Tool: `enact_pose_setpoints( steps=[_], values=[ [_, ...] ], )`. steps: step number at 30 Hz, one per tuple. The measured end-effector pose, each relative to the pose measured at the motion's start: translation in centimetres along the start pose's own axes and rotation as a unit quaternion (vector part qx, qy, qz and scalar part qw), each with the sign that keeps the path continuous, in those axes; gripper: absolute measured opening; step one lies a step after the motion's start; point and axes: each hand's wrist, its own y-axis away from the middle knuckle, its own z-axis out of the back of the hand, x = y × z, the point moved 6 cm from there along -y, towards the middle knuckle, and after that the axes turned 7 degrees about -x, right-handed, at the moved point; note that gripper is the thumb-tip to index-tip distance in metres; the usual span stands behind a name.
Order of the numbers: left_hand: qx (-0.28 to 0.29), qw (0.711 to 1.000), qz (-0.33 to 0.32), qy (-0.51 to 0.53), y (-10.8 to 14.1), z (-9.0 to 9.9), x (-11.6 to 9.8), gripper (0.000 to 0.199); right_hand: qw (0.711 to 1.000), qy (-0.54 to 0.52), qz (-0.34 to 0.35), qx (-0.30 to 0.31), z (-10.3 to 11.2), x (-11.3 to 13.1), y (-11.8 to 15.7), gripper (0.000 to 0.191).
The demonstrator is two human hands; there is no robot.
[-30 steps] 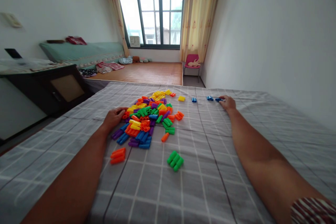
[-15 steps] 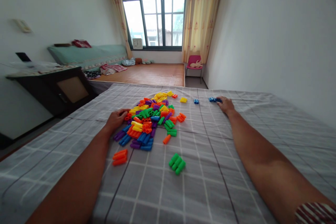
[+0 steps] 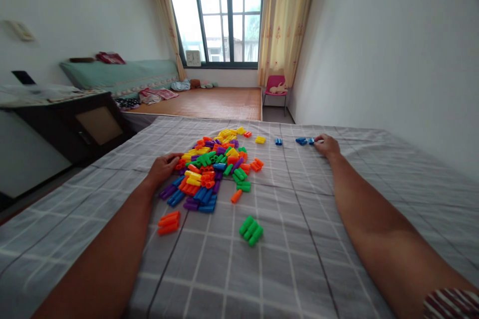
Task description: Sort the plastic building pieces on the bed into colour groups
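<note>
A heap of colourful plastic tube-shaped building blocks lies on a grey checked cloth. At the heap's left edge rests my left hand, its fingers loosely stretched against the orange and yellow pieces, gripping none that I can see. My right hand is far out to the right, its fingertips closed on a small blue block. Just left of that lies another blue block, a small gap apart. A third blue block and a yellow block continue leftward in a loose row.
Nearer to me lie a green block group, an orange block group and a single orange piece. Beyond the cloth are a bed with a brown mat, a pink chair and a dark cabinet at left.
My right hand has shifted slightly right, and a gap now shows between its blue block and the neighbouring one. My left hand stays at the heap. The whole view has tilted a little.
</note>
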Motion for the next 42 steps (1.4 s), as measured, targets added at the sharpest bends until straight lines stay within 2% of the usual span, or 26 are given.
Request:
enact_pose_setpoints(
  steps=[4, 7, 10, 13, 15, 19, 21, 23, 28, 32, 34, 36, 38, 40, 42],
  values=[
    [0.002, 1.000, -0.002, -0.003, 0.0, -0.1, 0.0, 0.056, 0.997, 0.041, 0.052, -0.048, 1.4, 2.6, 0.7, 0.037],
    [0.000, 1.000, -0.006, -0.005, 0.0, -0.1, 0.0, 0.055, 0.992, 0.081, 0.099, 0.002, 0.7, 5.0, 1.6, 0.043],
    [-0.002, 1.000, -0.010, -0.006, 0.0, 0.0, -0.2, 0.055, 0.988, 0.101, 0.110, 0.037, -0.3, 6.1, 2.1, 0.041],
    [-0.002, 1.000, -0.011, -0.004, 0.0, 0.0, -0.3, 0.056, 0.991, 0.091, 0.097, 0.031, -0.6, 5.8, 1.9, 0.037],
    [-0.001, 1.000, -0.009, -0.003, 0.1, 0.0, -0.3, 0.056, 0.994, 0.068, 0.086, 0.019, -0.5, 5.0, 1.5, 0.041],
    [-0.004, 1.000, -0.008, -0.004, 0.0, 0.0, -0.2, 0.057, 1.000, 0.018, -0.007, -0.014, 0.0, 1.5, 0.3, 0.045],
    [-0.003, 1.000, -0.009, -0.004, 0.0, 0.0, -0.2, 0.057, 0.999, 0.004, -0.053, -0.006, 0.1, -0.2, -0.1, 0.042],
    [0.000, 1.000, -0.010, -0.003, 0.0, -0.1, -0.2, 0.056, 0.998, -0.023, -0.055, 0.017, -0.1, -0.9, -0.2, 0.038],
    [-0.003, 1.000, -0.004, -0.001, 0.0, 0.0, -0.1, 0.054, 0.997, -0.066, -0.025, 0.028, 0.2, 0.5, 0.2, 0.034],
    [-0.003, 1.000, -0.005, 0.009, 0.2, -0.1, -0.2, 0.054, 0.998, -0.052, -0.025, 0.039, 0.4, 1.6, 0.8, 0.034],
    [0.003, 1.000, -0.006, 0.017, 0.3, -0.3, -0.1, 0.056, 0.999, -0.027, -0.032, 0.017, 0.8, 1.9, 0.7, 0.035],
    [0.005, 1.000, -0.005, 0.024, 0.3, -0.5, 0.0, 0.059, 0.999, -0.016, -0.016, -0.027, 1.8, 3.2, 0.3, 0.037],
    [0.004, 1.000, -0.003, 0.026, 0.2, -0.7, 0.1, 0.061, 0.997, -0.052, 0.031, -0.053, 3.0, 6.5, 0.1, 0.036],
    [0.002, 1.000, -0.005, 0.024, 0.3, -0.7, 0.2, 0.061, 0.986, -0.133, 0.103, -0.025, 4.0, 11.8, 1.1, 0.033],
    [0.000, 1.000, -0.011, 0.021, 0.4, -0.7, 0.1, 0.061, 0.951, -0.223, 0.205, 0.058, 4.9, 18.8, 4.1, 0.031]
  ],
)
